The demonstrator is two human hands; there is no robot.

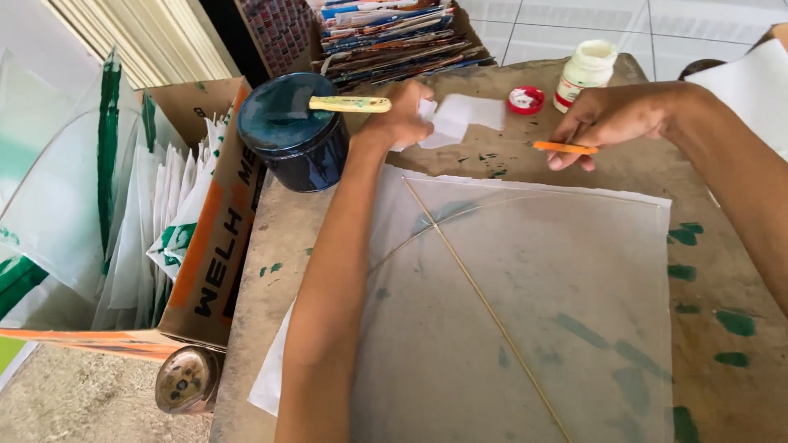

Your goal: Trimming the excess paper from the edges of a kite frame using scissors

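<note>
**Paper kite on the counter, both hands at its far edge**

The left hand (pixel 400 117) reaches across the counter (pixel 271 303) and closes its fingers on a small white paper piece (pixel 460 116) lying just past the top corner of the kite (pixel 525 312). The right hand (pixel 611 123) pinches a thin orange stick (pixel 564 148) between thumb and fingers, holding it just above the kite's upper edge. The kite lies flat, translucent white, with a thin bamboo spine and a curved cross-stick showing through. Beside the left hand stands a dark blue tub (pixel 295 131) with a pale brush handle (pixel 350 104) resting across its top. Further back sit a white bottle (pixel 584 74) and its red cap (pixel 525 99). A cardboard box (pixel 215 246) of folded papers stands at the left.
</note>
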